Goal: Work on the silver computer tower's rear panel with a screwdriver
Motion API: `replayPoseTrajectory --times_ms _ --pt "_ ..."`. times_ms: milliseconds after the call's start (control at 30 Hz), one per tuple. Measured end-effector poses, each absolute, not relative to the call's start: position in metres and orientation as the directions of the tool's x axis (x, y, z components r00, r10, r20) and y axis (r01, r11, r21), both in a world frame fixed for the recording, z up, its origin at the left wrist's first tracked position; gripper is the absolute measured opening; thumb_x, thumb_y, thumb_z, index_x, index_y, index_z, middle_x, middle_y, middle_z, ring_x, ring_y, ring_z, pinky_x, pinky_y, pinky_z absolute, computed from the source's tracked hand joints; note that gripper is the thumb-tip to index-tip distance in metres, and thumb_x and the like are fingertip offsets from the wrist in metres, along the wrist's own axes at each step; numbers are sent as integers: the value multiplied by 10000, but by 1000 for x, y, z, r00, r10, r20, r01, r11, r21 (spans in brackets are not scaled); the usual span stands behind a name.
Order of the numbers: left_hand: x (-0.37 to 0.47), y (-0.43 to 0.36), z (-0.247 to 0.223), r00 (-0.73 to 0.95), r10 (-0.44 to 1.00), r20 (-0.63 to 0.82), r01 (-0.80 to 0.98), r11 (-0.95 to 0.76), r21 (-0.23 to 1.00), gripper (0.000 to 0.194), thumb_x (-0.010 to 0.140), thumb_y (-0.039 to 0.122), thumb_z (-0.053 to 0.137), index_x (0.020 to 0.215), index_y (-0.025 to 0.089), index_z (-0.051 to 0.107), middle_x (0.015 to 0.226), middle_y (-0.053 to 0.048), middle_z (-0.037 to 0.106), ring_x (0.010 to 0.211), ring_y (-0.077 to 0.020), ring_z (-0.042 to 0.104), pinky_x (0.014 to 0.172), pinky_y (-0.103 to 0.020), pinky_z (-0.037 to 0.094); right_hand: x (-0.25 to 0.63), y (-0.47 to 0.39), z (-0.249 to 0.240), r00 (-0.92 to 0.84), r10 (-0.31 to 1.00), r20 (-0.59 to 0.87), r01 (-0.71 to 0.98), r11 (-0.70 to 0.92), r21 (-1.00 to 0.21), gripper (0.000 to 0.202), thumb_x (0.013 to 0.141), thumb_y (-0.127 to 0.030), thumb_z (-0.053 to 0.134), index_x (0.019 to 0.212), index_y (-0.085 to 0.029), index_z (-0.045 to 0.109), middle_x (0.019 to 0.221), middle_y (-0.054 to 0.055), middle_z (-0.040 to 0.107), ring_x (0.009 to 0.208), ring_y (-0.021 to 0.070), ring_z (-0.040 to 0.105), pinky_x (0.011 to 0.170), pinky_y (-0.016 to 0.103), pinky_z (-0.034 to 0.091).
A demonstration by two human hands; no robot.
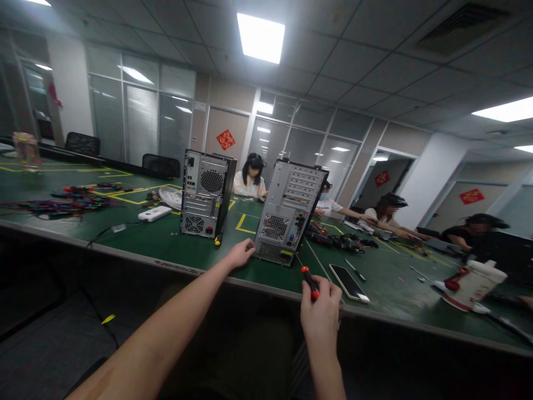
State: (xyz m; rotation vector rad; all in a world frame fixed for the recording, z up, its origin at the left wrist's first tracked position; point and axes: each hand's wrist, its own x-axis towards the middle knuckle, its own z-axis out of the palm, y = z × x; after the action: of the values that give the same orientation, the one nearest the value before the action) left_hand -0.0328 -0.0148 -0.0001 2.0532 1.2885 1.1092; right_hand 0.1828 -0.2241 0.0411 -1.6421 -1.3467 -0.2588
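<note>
A computer tower (278,222) stands upright on the green table, its back panel with ports and a fan grille facing me. My left hand (241,254) is at its lower left edge, fingers curled, the tips against the case. My right hand (322,303) is closed around a red and black screwdriver (306,273). Its thin shaft points up and left to the tower's lower right corner; whether the tip touches a screw is too small to tell. A second computer tower (204,194) stands to the left, with a yellow and black screwdriver (218,240) by its base.
A phone (350,283) and a thin metal tool (355,270) lie right of my right hand. Farther right is a white cup (472,286). Tangled cables (58,205) and a white power strip (154,214) lie on the left. Several people sit across the table (183,253).
</note>
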Motion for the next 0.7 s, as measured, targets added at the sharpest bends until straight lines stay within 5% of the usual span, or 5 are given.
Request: replayPoseTrajectory --times_ms 267,700 --pt "-32 -12 -3 231 891 391 516 -453 727 146 907 321 537 972 209 603 987 -36 713 897 -173 644 833 -275 486 185 -231 44 249 689 681 862 163 -480 385 882 -318 442 1192 -188 631 1189 119 560 978 244 617 836 362 483" --pt "-32 -15 0 221 899 379 525 -437 730 143 907 328 542 967 213 605 967 -34 711 886 -176 641 816 -278 482 186 -235 51 384 732 563 831 -8 -556 437 934 -541 419 1135 -218 634 823 80 710 749 253 668 657 307 407"
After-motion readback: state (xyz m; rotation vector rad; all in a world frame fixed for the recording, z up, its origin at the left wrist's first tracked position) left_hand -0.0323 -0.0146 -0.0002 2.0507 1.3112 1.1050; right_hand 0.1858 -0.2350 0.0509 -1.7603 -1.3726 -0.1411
